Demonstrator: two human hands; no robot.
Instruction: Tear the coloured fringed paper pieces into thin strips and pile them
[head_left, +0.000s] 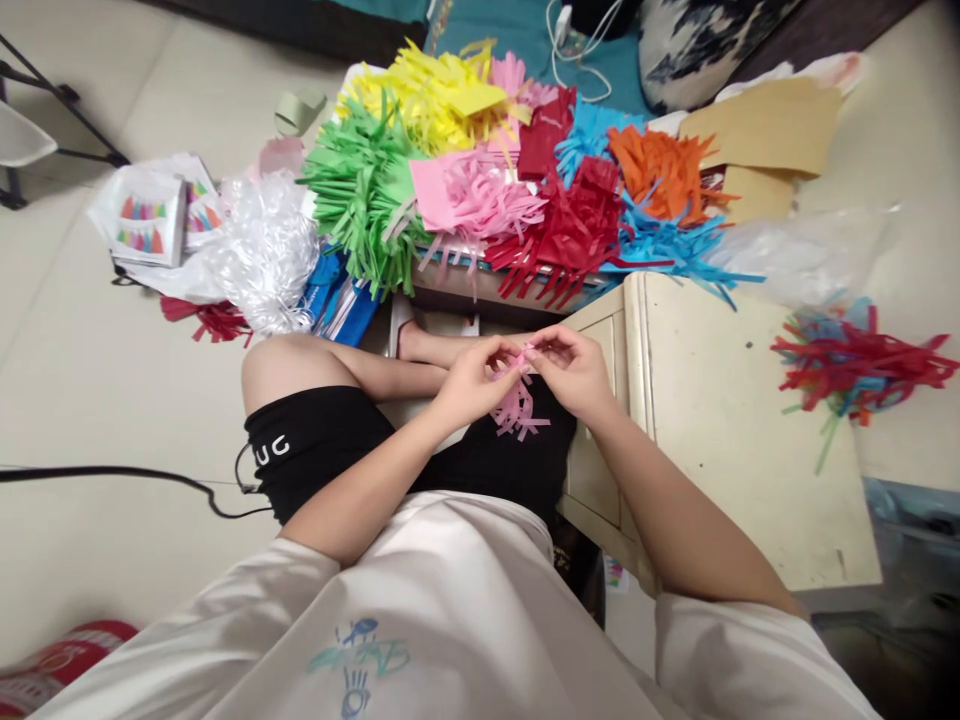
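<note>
My left hand [476, 380] and right hand [576, 372] both pinch the top of a pink tassel [516, 408], strands hanging over my black shorts [322, 440]. Ahead: heaped yellow fringe [420, 95], green fringe [364, 185], red fringe [581, 215]. Right: cream cabinet [750, 450] beneath my forearm, multicoloured tassels [862, 365] near its outer edge. Left: white shredded bundle [266, 250].

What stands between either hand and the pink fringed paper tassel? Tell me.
Nothing visible: the left hand and right hand meet at the top of the pink fringed paper tassel, fingers touching it directly. Its loose strips show against the black fabric shorts.
</note>
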